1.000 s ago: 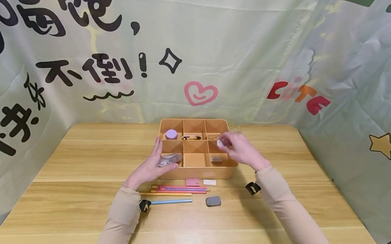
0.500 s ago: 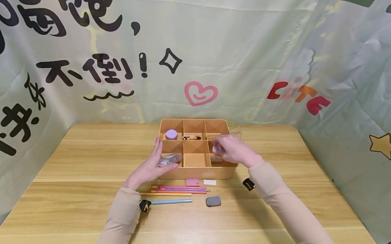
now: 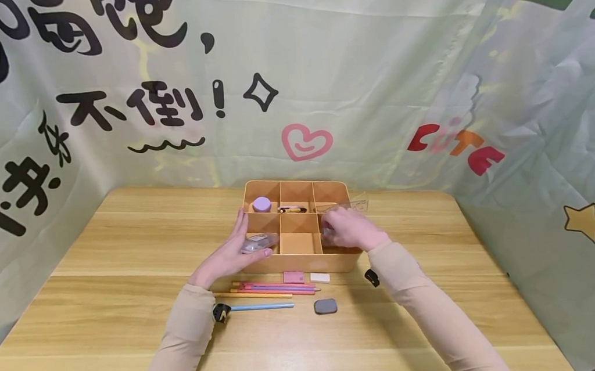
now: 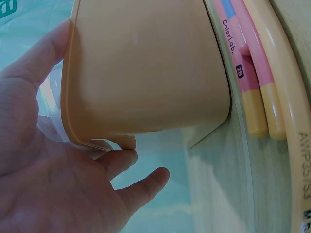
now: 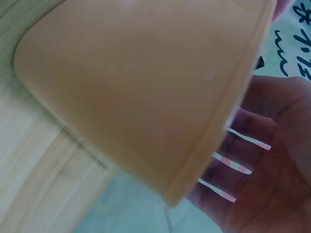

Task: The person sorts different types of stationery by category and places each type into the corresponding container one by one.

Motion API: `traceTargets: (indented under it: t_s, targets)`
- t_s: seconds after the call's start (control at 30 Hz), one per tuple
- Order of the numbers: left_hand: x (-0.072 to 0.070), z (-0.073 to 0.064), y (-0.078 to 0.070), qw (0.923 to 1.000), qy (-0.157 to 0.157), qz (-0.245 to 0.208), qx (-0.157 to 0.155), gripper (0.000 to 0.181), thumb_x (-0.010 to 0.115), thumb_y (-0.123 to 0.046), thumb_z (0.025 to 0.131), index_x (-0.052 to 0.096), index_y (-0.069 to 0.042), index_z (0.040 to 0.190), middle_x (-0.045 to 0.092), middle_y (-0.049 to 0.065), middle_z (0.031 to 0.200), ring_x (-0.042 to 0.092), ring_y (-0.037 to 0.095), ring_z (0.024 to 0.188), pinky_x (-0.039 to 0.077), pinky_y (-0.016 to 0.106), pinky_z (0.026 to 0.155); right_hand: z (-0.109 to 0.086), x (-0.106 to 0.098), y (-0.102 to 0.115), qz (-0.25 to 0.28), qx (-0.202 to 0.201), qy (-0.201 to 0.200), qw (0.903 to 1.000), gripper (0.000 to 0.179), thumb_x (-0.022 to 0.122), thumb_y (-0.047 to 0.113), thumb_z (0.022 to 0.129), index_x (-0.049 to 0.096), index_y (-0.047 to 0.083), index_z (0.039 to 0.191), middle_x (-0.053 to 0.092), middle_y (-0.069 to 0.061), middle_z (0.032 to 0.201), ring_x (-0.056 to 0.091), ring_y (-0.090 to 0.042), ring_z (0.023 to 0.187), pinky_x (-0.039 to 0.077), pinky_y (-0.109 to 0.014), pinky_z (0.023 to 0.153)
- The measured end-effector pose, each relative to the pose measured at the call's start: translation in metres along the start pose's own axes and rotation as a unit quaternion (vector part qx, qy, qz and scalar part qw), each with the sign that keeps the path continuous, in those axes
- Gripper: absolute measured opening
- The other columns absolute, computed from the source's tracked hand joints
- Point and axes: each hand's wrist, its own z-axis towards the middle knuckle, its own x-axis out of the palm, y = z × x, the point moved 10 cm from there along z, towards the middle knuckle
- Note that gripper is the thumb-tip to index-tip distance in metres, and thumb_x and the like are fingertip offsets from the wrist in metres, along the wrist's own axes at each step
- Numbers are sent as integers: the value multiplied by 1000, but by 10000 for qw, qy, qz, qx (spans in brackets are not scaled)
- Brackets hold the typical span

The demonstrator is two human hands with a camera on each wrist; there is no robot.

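Note:
My left hand rests at the left end of an orange six-compartment organizer box, fingers fairly straight along its side and thumb over the front rim. Beside that thumb, a clear plastic packet lies in the front left compartment. My right hand reaches down into the front right compartment. Its fingertips are hidden there, so I cannot tell whether they still hold the small whitish item. From the right wrist view, the box wall covers the fingers' ends. Clear rulers stick out behind this hand.
A purple-lidded round container and a yellow-and-black item sit in the back compartments. In front of the box lie several pencils, a blue stick, a pink eraser, a white eraser and a grey rounded block.
My right hand has moved left and down into the front right compartment, carrying a small whitish item that was visible at its fingertips earlier. The left hand has stayed in place.

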Motion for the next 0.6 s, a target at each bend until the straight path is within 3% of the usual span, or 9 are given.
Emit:
traceTargets:
  t_s: [0.13, 0.33, 0.6]
  targets:
    - [0, 1, 0, 10000, -7, 19, 16, 112, 65, -50, 95, -17, -7, 159, -31, 6, 165, 1, 44, 156, 16, 59, 125, 2, 5, -1, -243, 82, 146, 9996, 12, 66, 10, 88, 63, 14, 77, 63, -2, 77, 56, -18, 65, 46, -35, 58]
    - [0, 1, -1, 10000, -6, -4, 9, 112, 65, -49, 95, -16, -6, 159, -31, 6, 165, 2, 45, 155, 16, 59, 125, 5, 13, -6, -407, 277, 312, 9983, 9, 66, 16, 91, 64, 14, 83, 65, -5, 84, 62, -23, 74, 51, -42, 62]
    - [0, 1, -1, 10000, -20, -21, 14, 113, 66, -48, 95, -16, -6, 159, -31, 6, 165, 0, 44, 156, 15, 59, 125, 9, 20, -3, -462, 184, 405, 9979, 2, 65, 5, 87, 64, 7, 87, 66, -8, 84, 63, -24, 76, 53, -42, 68]
